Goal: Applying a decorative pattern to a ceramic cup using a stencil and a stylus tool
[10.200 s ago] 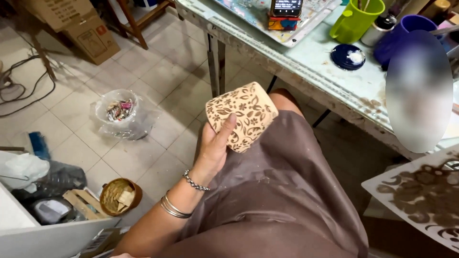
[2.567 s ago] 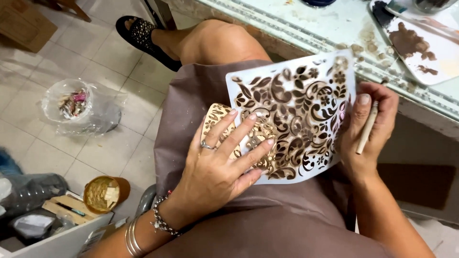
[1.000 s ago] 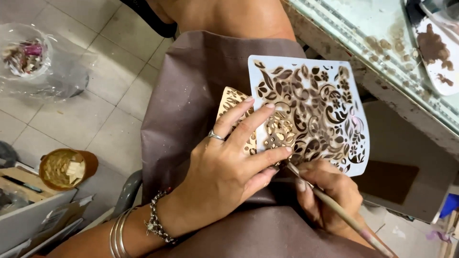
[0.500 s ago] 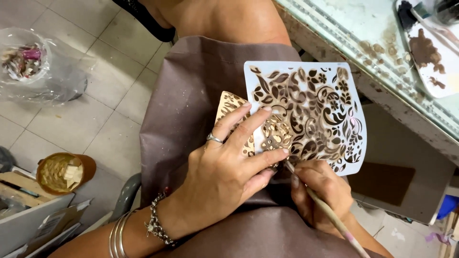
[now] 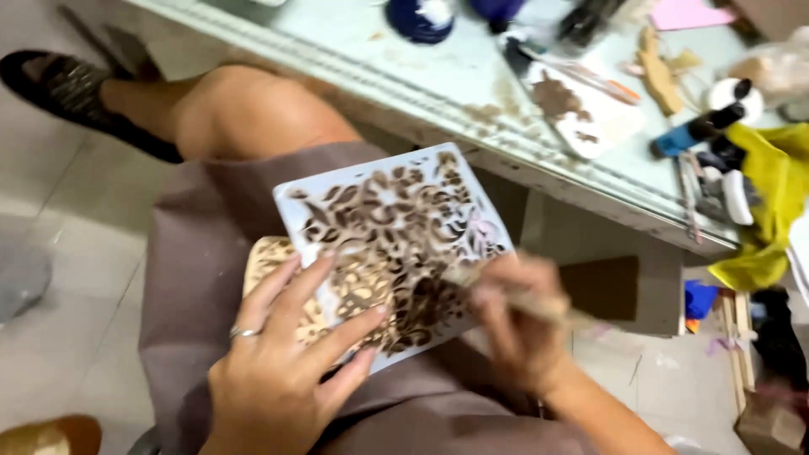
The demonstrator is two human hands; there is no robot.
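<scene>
While the stencil lies on the lap over a carved wooden piece, the left hand presses it flat with fingers spread. At the stencil's right edge, the blurred right hand is closed around a brush.

Right hand and brush motion-blurred; grip unclear.

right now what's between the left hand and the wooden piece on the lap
The stencil: in the head view the left hand presses it flat over the wooden piece.
</scene>
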